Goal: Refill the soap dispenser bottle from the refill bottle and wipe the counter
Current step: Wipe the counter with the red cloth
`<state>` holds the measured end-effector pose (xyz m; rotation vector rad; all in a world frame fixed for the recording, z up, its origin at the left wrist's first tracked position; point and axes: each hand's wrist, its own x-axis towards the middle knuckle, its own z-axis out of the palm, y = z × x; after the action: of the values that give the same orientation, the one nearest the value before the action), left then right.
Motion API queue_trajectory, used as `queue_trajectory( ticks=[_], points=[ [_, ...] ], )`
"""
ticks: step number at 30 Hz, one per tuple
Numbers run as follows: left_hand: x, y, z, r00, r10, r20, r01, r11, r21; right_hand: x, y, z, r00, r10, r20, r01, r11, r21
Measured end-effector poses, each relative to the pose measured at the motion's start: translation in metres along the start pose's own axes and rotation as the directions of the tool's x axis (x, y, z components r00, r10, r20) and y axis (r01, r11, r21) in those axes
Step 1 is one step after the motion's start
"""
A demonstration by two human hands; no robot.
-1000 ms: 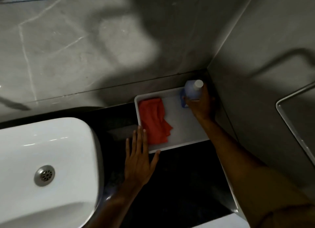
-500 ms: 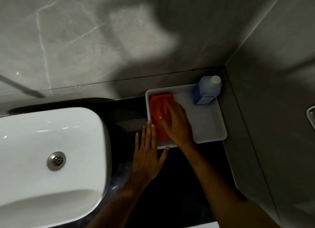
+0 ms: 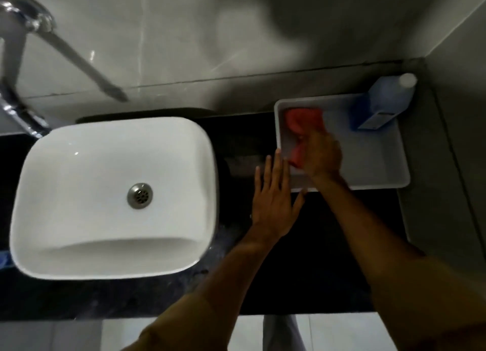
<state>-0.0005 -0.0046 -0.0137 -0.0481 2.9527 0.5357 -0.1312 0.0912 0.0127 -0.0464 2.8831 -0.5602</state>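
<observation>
A red cloth lies bunched in the left part of a white tray on the black counter. My right hand is closed over the cloth's near end. A blue refill bottle with a white cap stands in the tray's far right corner, apart from both hands. My left hand rests flat on the counter, fingers spread, its fingertips against the tray's near left corner. No soap dispenser bottle is in view.
A white basin with a metal drain sits on the counter at the left. A chrome tap rises at the far left. Grey walls close the back and the right side.
My right hand let go of the blue bottle, crossed left over the tray and closed on the red cloth. The view has swung left, bringing the whole basin and the tap in.
</observation>
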Motion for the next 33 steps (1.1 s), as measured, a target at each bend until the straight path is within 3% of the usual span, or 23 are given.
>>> queue_trajectory(
  ticks=[3,5,9,12,14,18,21,24,27,29,33],
  points=[
    [-0.030,0.000,-0.015,1.000,0.025,0.005,-0.025,0.998,-0.063,-0.037,0.001,-0.033,0.974,0.061,-0.219,-0.020,0.983,0.182],
    [-0.073,-0.007,-0.022,0.997,0.080,-0.016,-0.081,0.993,-0.081,-0.080,-0.001,-0.045,0.954,0.032,-0.299,0.034,0.977,0.212],
    [-0.183,-0.045,-0.010,0.988,0.154,-0.032,-0.155,0.987,-0.041,-0.193,0.002,-0.024,0.983,-0.089,-0.161,0.121,0.972,0.203],
    [-0.254,-0.098,0.007,0.998,0.053,0.025,-0.053,0.999,0.003,-0.270,0.008,0.029,0.991,-0.117,0.060,0.117,0.993,0.007],
    [-0.295,-0.139,0.016,1.000,-0.013,0.025,0.013,1.000,0.027,-0.308,0.004,0.072,0.987,-0.080,0.143,0.084,0.996,-0.020],
    [-0.366,-0.208,0.027,0.992,-0.127,0.021,0.125,0.989,0.083,-0.335,-0.015,0.124,1.000,0.020,-0.023,-0.019,0.999,0.037],
    [-0.388,-0.238,0.034,0.991,-0.128,0.035,0.121,0.980,0.159,-0.325,-0.045,0.151,0.987,0.058,-0.152,-0.058,0.998,0.002],
    [-0.390,-0.243,0.043,0.994,-0.108,0.025,0.102,0.980,0.170,-0.328,-0.085,0.181,0.985,0.043,-0.169,-0.052,0.998,-0.047],
    [-0.390,-0.240,0.048,0.992,-0.130,0.009,0.126,0.975,0.182,-0.373,-0.091,0.204,0.978,-0.173,-0.114,0.158,0.979,-0.128],
    [-0.392,-0.240,0.049,0.993,-0.122,-0.005,0.121,0.979,0.165,-0.403,-0.072,0.202,0.972,-0.229,-0.057,0.215,0.959,-0.184],
    [-0.393,-0.243,0.051,0.995,-0.098,-0.021,0.100,0.983,0.155,-0.391,-0.050,0.183,0.990,-0.035,-0.134,0.014,0.987,-0.159]
  ],
)
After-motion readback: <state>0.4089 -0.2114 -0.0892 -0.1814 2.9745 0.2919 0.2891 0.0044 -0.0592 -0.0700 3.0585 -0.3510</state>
